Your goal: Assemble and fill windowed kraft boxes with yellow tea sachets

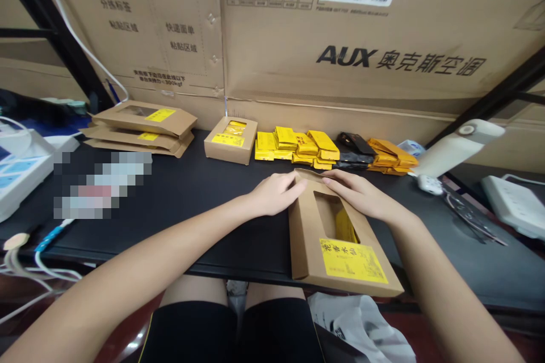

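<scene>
Through the head view I am seeing two bare hands working at the far end of a brown window box [313, 227], which is lying face up at lower centre right, its near end jutting past the front edge of a black table [170, 187]. The left hand [276, 195] is curling its fingers and thumb about the box's upper left corner; the right hand [355, 193] is pinching the upper right rim beside the end flap [309, 174], its farther fingers partly hidden. A yellow label [353, 261] is covering the lower face, and a yellow packet [347, 227] is showing through the window. Beyond, across the centre, I am noting a smaller box [225, 151], yellow packets [298, 146], black packets [354, 150] and orange packets [392, 156] forming a row. Stacked boxes [140, 125] are lying at centre left, while a white bottle [457, 147] is appearing slanted at right, with glasses [470, 212] lying below it. A printed AUX carton [293, 57] is filling much of the upper frame.
</scene>
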### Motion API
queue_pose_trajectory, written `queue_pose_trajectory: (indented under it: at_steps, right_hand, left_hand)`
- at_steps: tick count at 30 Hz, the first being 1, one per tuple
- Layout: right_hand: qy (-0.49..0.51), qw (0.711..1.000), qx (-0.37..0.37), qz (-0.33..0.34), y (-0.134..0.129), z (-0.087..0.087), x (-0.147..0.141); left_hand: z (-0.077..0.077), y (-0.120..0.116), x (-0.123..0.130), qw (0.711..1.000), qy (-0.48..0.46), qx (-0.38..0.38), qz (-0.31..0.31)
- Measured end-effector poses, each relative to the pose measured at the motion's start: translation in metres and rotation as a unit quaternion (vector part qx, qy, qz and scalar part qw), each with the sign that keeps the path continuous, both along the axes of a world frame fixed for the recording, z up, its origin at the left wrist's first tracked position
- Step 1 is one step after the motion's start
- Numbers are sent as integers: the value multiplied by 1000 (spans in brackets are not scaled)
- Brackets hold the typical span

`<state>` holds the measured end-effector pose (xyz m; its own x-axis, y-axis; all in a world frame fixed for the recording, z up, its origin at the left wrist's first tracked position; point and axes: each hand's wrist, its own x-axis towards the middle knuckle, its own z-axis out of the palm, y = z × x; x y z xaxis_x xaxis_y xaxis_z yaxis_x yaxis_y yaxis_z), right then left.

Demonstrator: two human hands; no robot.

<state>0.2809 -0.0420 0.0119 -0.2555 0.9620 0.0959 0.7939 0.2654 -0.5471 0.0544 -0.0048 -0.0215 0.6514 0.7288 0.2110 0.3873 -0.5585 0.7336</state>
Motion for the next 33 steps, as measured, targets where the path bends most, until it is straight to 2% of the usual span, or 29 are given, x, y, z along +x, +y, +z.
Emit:
queue_pose_trajectory:
  at_steps: [17,33]
  right_hand:
    - [-32,999,7,-12,-4,0,1]
    - [-40,999,16,-3,-5,1,-1]
  left_hand:
    - [6,-3,1,999,-15,-47,2]
    - [4,-4,2,1000,14,-22,7]
